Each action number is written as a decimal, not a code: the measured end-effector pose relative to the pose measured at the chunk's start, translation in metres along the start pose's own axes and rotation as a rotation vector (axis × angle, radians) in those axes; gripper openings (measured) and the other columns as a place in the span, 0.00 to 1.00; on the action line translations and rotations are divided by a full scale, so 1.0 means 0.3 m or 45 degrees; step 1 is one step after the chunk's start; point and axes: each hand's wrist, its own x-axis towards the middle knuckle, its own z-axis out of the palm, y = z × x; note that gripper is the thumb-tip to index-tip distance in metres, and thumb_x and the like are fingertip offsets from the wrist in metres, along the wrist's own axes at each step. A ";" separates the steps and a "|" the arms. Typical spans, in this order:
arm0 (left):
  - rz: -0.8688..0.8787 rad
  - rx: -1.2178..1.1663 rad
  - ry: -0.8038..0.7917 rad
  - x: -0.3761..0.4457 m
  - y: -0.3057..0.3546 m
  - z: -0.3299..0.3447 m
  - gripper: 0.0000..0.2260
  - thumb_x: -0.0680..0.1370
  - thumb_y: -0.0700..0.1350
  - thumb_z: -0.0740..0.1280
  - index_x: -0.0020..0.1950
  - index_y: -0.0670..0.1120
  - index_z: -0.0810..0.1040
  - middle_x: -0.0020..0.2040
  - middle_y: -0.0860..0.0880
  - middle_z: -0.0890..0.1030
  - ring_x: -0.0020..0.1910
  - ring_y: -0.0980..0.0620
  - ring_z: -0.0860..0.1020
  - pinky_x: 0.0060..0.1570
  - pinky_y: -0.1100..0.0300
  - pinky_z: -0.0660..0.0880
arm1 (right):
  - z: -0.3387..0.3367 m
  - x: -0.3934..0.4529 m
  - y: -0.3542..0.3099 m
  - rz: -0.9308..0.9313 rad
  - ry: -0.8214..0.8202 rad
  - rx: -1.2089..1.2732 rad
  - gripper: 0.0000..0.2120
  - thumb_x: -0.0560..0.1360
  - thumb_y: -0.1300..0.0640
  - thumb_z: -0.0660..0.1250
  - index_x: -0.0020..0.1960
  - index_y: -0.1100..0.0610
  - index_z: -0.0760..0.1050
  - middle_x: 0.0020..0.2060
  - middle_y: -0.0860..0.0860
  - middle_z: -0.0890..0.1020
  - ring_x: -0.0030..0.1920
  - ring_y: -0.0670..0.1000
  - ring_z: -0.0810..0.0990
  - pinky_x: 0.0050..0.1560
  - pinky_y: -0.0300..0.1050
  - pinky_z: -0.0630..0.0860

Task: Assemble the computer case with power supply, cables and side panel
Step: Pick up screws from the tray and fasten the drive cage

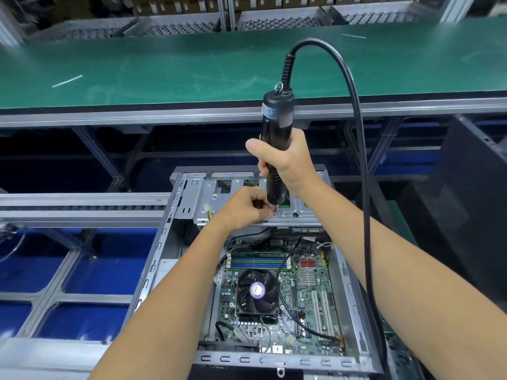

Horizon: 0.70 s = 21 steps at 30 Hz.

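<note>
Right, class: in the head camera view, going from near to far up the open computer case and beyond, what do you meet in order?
Cooling fan → memory sticks → left hand at the metal drive bracket → right hand gripping the electric screwdriver → green conveyor belt

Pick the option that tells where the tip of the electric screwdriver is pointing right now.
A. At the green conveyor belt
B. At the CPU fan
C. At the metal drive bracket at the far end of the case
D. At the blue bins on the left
C: the right hand holds the electric screwdriver upright, tip down on the metal drive bracket, where the left hand pinches at the bit.
</note>
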 end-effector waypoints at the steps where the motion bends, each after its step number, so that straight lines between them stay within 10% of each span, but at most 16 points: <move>1: 0.001 -0.001 -0.001 -0.002 0.001 -0.001 0.02 0.72 0.35 0.71 0.43 0.36 0.81 0.35 0.52 0.76 0.33 0.53 0.73 0.35 0.61 0.72 | 0.003 0.000 0.000 -0.005 -0.014 -0.008 0.16 0.72 0.59 0.73 0.36 0.69 0.71 0.24 0.55 0.72 0.23 0.52 0.70 0.28 0.45 0.72; 21: 0.031 -0.047 -0.017 -0.005 -0.008 -0.006 0.04 0.72 0.34 0.72 0.39 0.40 0.82 0.30 0.56 0.76 0.27 0.61 0.70 0.30 0.68 0.68 | 0.010 -0.004 0.002 -0.011 -0.139 -0.002 0.13 0.70 0.64 0.69 0.33 0.69 0.67 0.24 0.53 0.68 0.23 0.53 0.68 0.26 0.43 0.68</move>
